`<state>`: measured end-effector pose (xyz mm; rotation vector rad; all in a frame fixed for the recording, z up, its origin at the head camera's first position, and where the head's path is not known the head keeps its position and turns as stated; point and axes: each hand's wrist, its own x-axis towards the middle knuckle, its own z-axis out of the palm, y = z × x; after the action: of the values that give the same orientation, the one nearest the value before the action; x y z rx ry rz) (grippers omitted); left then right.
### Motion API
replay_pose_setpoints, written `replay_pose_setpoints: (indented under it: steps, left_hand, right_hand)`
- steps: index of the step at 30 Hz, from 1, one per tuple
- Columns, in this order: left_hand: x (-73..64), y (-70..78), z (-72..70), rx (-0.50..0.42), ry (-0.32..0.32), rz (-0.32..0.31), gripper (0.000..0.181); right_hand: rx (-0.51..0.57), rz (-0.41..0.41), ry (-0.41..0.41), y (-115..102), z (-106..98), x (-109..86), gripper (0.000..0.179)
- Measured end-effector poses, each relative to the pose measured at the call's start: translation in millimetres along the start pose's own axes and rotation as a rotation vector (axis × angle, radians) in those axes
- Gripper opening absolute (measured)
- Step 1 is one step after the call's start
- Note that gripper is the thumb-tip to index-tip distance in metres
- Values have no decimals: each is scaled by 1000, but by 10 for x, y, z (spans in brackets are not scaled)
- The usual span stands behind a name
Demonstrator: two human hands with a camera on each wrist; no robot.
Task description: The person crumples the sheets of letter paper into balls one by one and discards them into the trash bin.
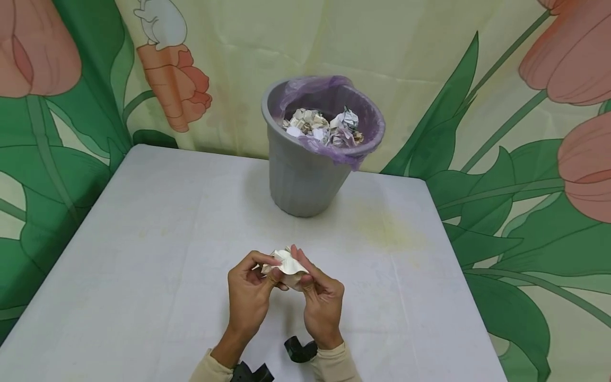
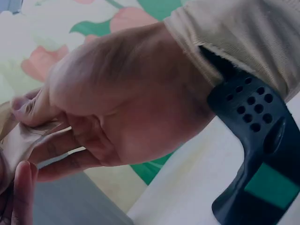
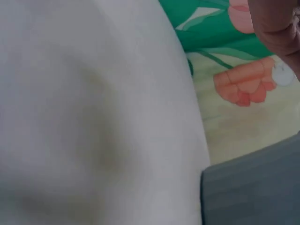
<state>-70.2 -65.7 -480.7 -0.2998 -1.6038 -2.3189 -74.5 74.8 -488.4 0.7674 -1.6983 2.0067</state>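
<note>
Both hands meet above the near middle of the white table in the head view, around a crumpled piece of white paper (image 1: 287, 264). My left hand (image 1: 250, 289) pinches its left side between thumb and fingers. On the other side, my right hand (image 1: 324, 300) pinches the paper with the thumb in front and straighter fingers behind. The left wrist view shows the left hand (image 2: 112, 93) from the thumb side, with part of the paper (image 2: 18, 145) at the left edge. Only a bit of the right hand (image 3: 279, 26) enters the right wrist view; the paper there is mostly out of frame.
A grey bin (image 1: 305, 170) with a purple liner (image 1: 367, 124) stands at the table's far side, holding crumpled paper (image 1: 310, 122). The white-covered table (image 1: 143, 265) backs onto a flowered curtain (image 1: 406, 48). Black wrist mounts (image 1: 300, 350) sit by both sleeves.
</note>
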Motion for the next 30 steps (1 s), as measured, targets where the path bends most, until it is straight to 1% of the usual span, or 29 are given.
replay_pose_setpoints:
  steps: [2, 4, 8, 12, 13, 15, 18, 19, 21, 24, 26, 30]
  left_hand:
    - [11, 12, -20, -10, -28, -22, 14]
    - [26, 22, -40, -8, -42, -40, 15]
    - [52, 33, -79, 23, -73, -77, 15]
    - [89, 31, -112, 32, -127, -105, 14]
    - [100, 30, -116, 30, -145, -112, 14]
    - [118, 28, -118, 24, -183, -123, 15]
    - [128, 24, -115, 35, -212, -126, 16]
    - [126, 20, -116, 40, -216, -126, 16]
    - [117, 6, -116, 49, -212, -131, 16]
    - [103, -10, -116, 59, -191, -135, 15]
    - [90, -12, -114, 77, -174, -131, 14]
    - [63, -13, -109, 146, -147, -67, 12]
  right_hand:
    - [7, 9, -14, -14, -18, 26, 37]
    - [7, 14, -18, -22, -29, 46, 32]
    - [18, 35, 3, -29, -53, 77, 27]
    - [38, 95, 20, -54, -91, 92, 22]
    - [51, 129, 18, -64, -105, 97, 26]
    - [105, 209, -13, -85, -138, 103, 43]
    - [191, 367, -84, -107, -182, 116, 67]
    - [205, 414, -112, -115, -191, 118, 71]
    - [209, 474, -156, -131, -197, 119, 69]
    - [184, 486, -177, -152, -182, 111, 62]
    - [159, 477, -163, -163, -160, 101, 56]
    - [146, 457, -98, -149, -104, 62, 47]
